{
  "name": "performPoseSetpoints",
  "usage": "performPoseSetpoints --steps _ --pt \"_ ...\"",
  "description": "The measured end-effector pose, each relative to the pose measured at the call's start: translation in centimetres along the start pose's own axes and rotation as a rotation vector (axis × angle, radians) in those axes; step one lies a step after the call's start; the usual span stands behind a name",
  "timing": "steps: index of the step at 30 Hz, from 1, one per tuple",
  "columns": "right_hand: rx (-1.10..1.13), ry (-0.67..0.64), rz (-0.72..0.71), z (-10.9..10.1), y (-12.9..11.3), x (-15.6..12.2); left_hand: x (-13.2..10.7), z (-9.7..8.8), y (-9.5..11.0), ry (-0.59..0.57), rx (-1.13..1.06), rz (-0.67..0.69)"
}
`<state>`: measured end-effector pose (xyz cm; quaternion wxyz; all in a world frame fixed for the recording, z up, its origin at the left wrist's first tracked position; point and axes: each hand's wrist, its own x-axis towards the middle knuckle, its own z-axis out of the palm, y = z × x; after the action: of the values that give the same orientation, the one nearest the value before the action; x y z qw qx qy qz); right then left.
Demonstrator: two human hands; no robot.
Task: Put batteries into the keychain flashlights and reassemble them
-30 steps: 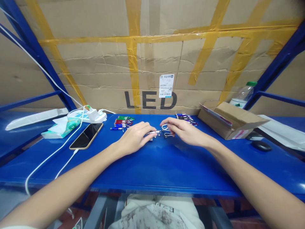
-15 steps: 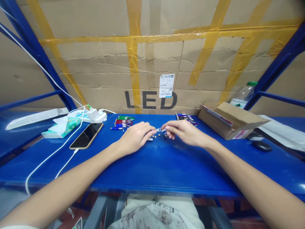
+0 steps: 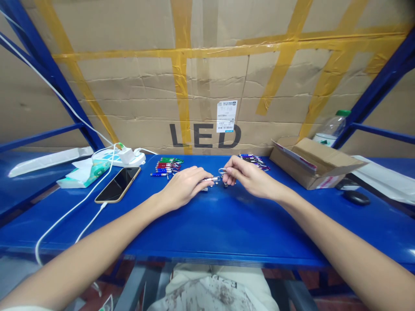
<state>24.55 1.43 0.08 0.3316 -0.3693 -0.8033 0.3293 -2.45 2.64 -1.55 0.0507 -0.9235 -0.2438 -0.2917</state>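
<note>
My left hand [image 3: 185, 185] rests on the blue table [image 3: 214, 220], fingers closed on a small silver keychain flashlight [image 3: 211, 179] that lies along the surface. My right hand [image 3: 247, 176] is just to its right, thumb and forefinger pinching the metal clip ring [image 3: 222, 171] at the flashlight's end, lifted slightly off the table. A tiny dark part [image 3: 225, 185] lies under that hand. Behind my left hand sits a row of coloured keychain flashlights [image 3: 166, 166]; another small pile of flashlights [image 3: 253, 160] lies behind my right hand.
A phone [image 3: 117, 184] on a white cable lies at the left, by a tissue pack [image 3: 84, 172] and a power strip [image 3: 120, 157]. An open cardboard box [image 3: 311, 163], a bottle [image 3: 330, 128] and a black mouse [image 3: 355, 198] stand at the right. Taped cardboard walls off the back.
My right hand has risen a little and shifted left, with the clip ring now pinched and held up at the flashlight's end. My left hand has stayed almost still.
</note>
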Motion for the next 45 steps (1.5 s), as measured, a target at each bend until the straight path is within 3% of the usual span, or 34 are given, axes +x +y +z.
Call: performPoseSetpoints --steps 10,17,29,45 --pt "0.111 -0.019 0.011 0.4 0.0 -0.1 -0.2 0.3 -0.3 -0.013 0.005 -0.025" --pt "-0.052 -0.079 -0.058 0.0 0.7 0.2 -0.1 0.3 0.0 0.003 0.046 -0.025" --pt "-0.023 -0.138 -0.056 0.4 0.3 -0.2 0.0 0.0 0.2 -0.031 0.025 -0.032" --pt "-0.223 -0.06 -0.178 0.1 -0.3 -0.5 -0.1 -0.2 0.3 -0.099 -0.03 -0.044"
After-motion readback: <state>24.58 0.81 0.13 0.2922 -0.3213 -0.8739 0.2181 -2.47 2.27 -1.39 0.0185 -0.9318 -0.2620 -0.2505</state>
